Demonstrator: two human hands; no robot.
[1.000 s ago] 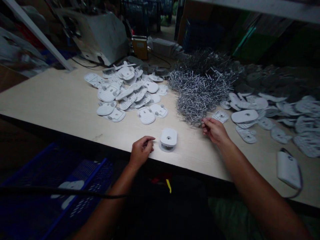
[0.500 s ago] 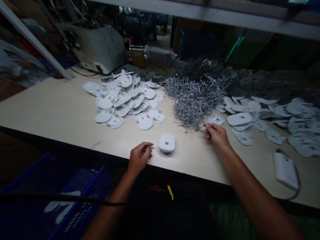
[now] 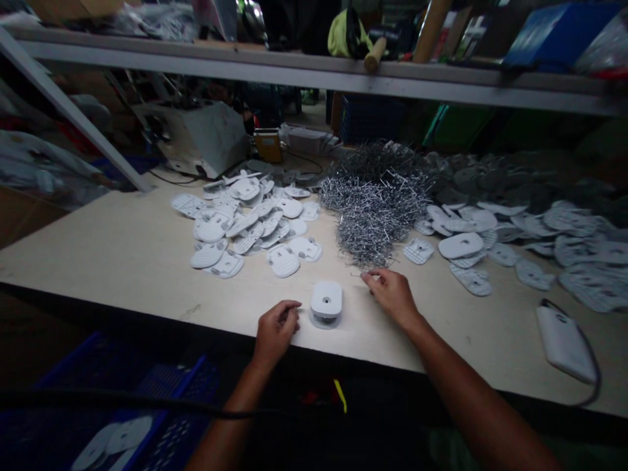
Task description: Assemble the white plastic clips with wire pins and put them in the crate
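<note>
A small white clip-like assembly, two rounded plates one above the other, stands near the front edge of the table. Just left of it is my left hand, apart from it, index finger stretched out and the other fingers loosely curled. I see nothing in that hand. Between the assembly and the wire heap, my right hand pinches a thin metal wire piece between thumb and fingertips. Behind it lies a large tangled heap of wire springs.
Loose white plastic plates are piled left of the heap, with more plates on the right. A white power bank with a cable lies at right. A shelf beam crosses above. Below left is a blue crate holding white parts.
My right hand has moved left from the edge of the wire heap, bringing a wire piece toward the assembly. My left hand stays beside the assembly. The view has tilted up.
</note>
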